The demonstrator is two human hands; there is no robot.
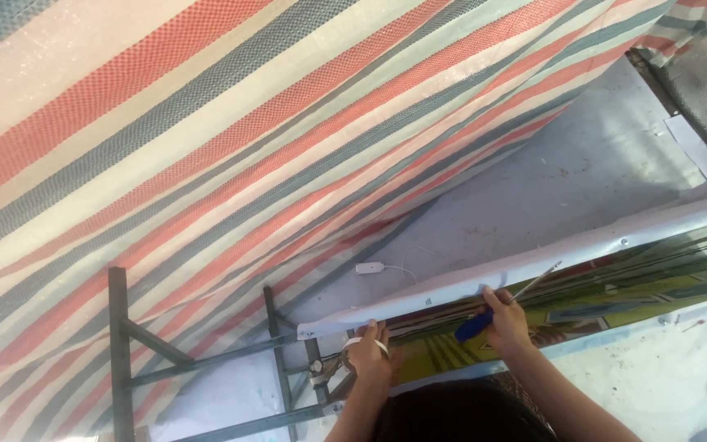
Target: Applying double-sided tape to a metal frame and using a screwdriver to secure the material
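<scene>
head: dark hair [460, 413] fills the bottom edge at 6 o'clock, both forearms running up from it.
left hand [370, 354]: fingers curled over the near end of the panel [525, 266], a white strip wrapped across them. Clamped on the edge, pretty much.
right hand [507, 319]: fingers closed round the blue handle of a screwdriver [497, 307]; the thin shaft points off toward 2 o'clock, tip up against the panel's pale rim.
panel: long and narrow, pale edge with small screws, runs from the middle out to 3 o'clock. Its glassy face shows green and yellow colours.
frame [120, 344]: dark metal bars at 8 o'clock, just left of the left hand.
floor [550, 180]: grey, past the panel, with a small white box [370, 268] and cord lying on it.
tarp [206, 139]: red, grey and white stripes, covers everything from 9 round to 1 o'clock.
</scene>
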